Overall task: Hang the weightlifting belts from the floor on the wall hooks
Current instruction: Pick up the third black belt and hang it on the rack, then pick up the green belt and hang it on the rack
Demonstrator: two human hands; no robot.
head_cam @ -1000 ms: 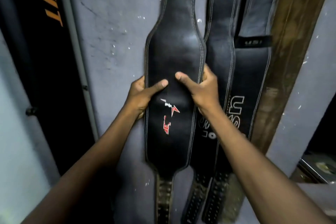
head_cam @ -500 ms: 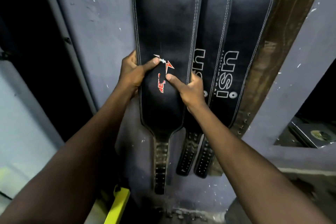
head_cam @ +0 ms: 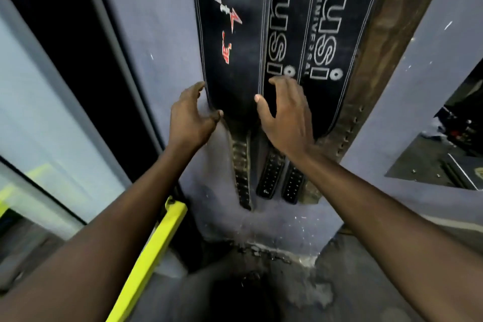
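Three black weightlifting belts hang side by side on the grey-blue wall, their tops and the hooks out of view. The left belt [head_cam: 232,42] carries a red and white logo. The middle belt [head_cam: 278,34] and the right belt [head_cam: 333,34] show white "usi" lettering. My left hand [head_cam: 192,115] is at the left belt's lower left edge, fingers spread, holding nothing. My right hand [head_cam: 286,115] hovers over the lower ends of the left and middle belts, fingers apart and empty. The perforated strap ends [head_cam: 270,178] dangle below my hands.
A brown wooden post [head_cam: 379,42] runs up the wall right of the belts. A yellow bar [head_cam: 151,256] leans at the lower left beside a dark panel and a pale wall. The concrete floor [head_cam: 300,290] lies below. An opening at the right shows gym gear [head_cam: 454,138].
Both hands have let go of the left belt and slid down to its lower end, fingers now spread. The view has tilted down toward the floor.
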